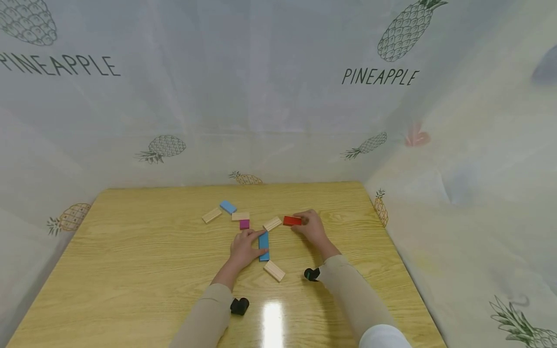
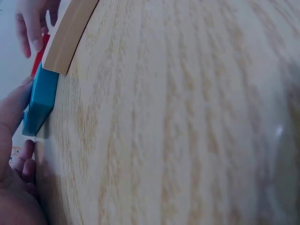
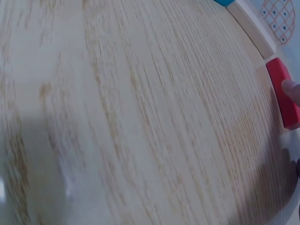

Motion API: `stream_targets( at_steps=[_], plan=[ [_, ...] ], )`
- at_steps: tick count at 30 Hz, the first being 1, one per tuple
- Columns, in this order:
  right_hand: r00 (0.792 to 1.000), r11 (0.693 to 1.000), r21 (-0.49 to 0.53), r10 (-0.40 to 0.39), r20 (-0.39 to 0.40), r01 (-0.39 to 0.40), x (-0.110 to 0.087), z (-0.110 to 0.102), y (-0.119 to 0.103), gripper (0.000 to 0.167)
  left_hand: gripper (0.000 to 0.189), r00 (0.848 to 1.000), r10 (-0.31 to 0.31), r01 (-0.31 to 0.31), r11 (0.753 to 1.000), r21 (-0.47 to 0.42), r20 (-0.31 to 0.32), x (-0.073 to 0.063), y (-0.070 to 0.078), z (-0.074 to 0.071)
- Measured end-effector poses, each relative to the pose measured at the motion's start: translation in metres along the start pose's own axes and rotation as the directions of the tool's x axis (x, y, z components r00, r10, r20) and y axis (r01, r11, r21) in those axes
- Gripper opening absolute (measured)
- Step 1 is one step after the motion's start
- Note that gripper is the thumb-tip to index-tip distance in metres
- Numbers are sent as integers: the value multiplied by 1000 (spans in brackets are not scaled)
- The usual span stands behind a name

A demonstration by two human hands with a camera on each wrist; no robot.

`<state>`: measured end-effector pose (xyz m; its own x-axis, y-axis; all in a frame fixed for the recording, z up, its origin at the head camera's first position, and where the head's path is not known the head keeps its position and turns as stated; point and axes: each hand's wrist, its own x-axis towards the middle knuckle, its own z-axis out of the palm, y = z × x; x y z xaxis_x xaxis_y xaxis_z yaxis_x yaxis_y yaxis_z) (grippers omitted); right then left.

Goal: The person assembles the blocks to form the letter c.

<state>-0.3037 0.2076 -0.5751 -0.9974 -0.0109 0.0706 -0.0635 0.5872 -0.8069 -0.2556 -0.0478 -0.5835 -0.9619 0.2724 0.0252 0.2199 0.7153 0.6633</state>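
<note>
My left hand (image 1: 243,249) holds a blue block (image 1: 264,241) that lies lengthwise away from me, with index finger and thumb near its two ends. In the left wrist view the blue block (image 2: 43,93) shows beside the fingers. To the right, my right hand (image 1: 314,231) pinches a red block (image 1: 291,221) by its right end. The thumb rests on the red block (image 3: 284,93) in the right wrist view. A plain wooden block (image 1: 272,223) lies slanted between the blue and red blocks. Another wooden block (image 1: 274,271) slants off the blue block's near end.
Left of the hands, a magenta block (image 1: 244,224) meets a wooden block (image 1: 241,216). Beyond them lie a second blue block (image 1: 228,207) and a wooden block (image 1: 212,215). The wooden table (image 1: 130,270) ends at a pineapple-print cloth (image 1: 261,96) behind and at right.
</note>
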Motion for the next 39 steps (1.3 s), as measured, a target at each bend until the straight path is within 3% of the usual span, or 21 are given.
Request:
stream_targets(
  at_steps=[8, 18, 39],
  plan=[
    [998, 999, -9, 38, -52, -39, -2, -1, 5, 42, 62, 1000, 13, -14, 1000, -4, -6, 0, -2, 1],
    [993, 999, 40, 34, -113, -30, -4, 6, 10, 36, 62, 1000, -1, 1, 1000, -22, 2, 1, -4, 3],
    [984, 997, -55, 38, -171, -49, -1, 14, 9, 38, 62, 1000, 5, -5, 1000, -18, 0, 2, -4, 3]
  ],
)
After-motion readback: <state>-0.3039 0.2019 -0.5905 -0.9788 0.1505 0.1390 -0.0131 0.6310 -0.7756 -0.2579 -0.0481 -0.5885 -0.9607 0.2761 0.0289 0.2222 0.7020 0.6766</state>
